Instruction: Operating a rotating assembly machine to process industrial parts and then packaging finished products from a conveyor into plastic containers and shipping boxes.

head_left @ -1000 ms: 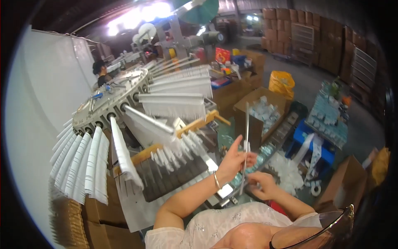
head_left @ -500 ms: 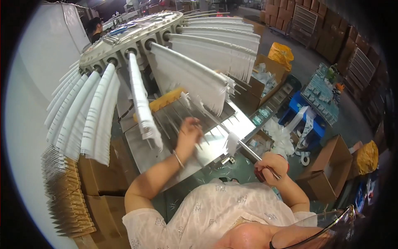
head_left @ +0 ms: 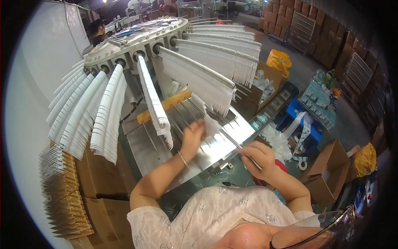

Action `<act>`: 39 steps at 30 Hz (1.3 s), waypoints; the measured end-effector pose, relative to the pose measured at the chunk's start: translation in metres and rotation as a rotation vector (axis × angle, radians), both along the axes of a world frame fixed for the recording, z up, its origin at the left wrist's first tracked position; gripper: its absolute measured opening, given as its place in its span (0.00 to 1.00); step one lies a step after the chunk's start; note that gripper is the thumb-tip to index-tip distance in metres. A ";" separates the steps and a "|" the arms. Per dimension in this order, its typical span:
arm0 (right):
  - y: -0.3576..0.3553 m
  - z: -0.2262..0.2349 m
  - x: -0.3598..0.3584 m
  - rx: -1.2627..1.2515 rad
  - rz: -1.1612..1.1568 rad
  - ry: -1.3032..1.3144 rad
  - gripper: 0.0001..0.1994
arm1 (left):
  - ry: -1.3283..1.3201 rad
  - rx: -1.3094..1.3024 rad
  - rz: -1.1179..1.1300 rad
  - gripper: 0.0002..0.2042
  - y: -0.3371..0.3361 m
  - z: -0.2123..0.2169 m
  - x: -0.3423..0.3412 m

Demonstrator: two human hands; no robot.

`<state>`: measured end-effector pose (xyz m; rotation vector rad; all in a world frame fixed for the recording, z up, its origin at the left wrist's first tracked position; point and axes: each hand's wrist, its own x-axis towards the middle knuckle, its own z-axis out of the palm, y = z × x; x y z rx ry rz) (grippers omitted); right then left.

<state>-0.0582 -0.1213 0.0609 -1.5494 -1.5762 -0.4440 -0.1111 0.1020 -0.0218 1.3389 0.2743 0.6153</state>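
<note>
My right hand (head_left: 258,158) is closed around a thin metal rod (head_left: 232,142), which slants up and left over the metal work surface (head_left: 155,164). A small thin white sheet (head_left: 212,126) hangs on the rod's far part. At that sheet's left edge are the curled fingers of my left hand (head_left: 193,136), seemingly pinching it; the fingertips are partly hidden. Beyond, a yellow bar (head_left: 170,106) has several thin metal rods sticking out toward me. Above it, rods loaded with rows of white sheets (head_left: 197,81) fan out from a round metal machine (head_left: 137,35).
A loaded rod (head_left: 154,99) hangs just left of my left hand. Spiky rods in yellow holders (head_left: 66,191) stand at the left beside cardboard boxes (head_left: 110,216). To the right are a blue stool (head_left: 313,130), an open carton (head_left: 327,174) and a red thing (head_left: 280,166) partly behind my right hand.
My right hand has moved up and left with the rod. The small white sheet has come beside my left hand, whose fingers are now more curled. The view has shifted slightly.
</note>
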 end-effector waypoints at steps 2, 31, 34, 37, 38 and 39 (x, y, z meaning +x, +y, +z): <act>-0.020 -0.005 0.000 0.017 -0.003 0.003 0.10 | 0.022 0.009 -0.047 0.13 0.006 0.001 -0.001; -0.029 -0.018 0.012 -0.003 -0.133 0.543 0.04 | -0.227 -0.395 0.110 0.04 0.091 -0.056 0.117; -0.036 -0.025 0.001 0.168 0.014 0.783 0.05 | -0.171 -0.019 0.206 0.06 0.033 -0.011 0.069; -0.058 -0.057 0.005 0.352 -0.064 1.016 0.07 | 0.073 0.270 0.053 0.10 0.004 0.000 0.045; -0.061 -0.057 0.002 0.514 -0.140 1.150 0.08 | 0.103 0.213 -0.056 0.10 -0.003 0.000 0.038; -0.064 -0.060 0.005 0.634 -0.164 1.154 0.07 | 0.112 0.289 -0.088 0.11 -0.005 -0.008 0.032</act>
